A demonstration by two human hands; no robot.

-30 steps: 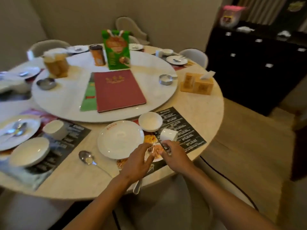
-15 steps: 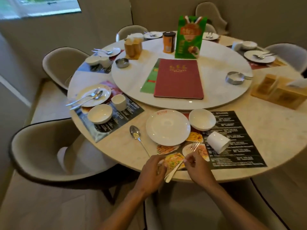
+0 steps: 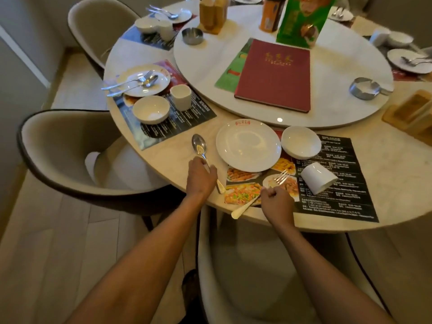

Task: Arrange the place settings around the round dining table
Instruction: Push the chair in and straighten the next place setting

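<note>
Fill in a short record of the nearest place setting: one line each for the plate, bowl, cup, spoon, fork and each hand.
plate: upright, empty, partly on placemat
bowl: upright, right of plate
cup: tipped on its side on placemat
spoon: on bare table, left of plate
fork: on placemat, handle over table edge
left hand: on spoon handle
right hand: holds fork

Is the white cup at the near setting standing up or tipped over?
Tipped over. The white cup lies on its side on the black placemat, right of the fork, its mouth facing the table's edge.
</note>
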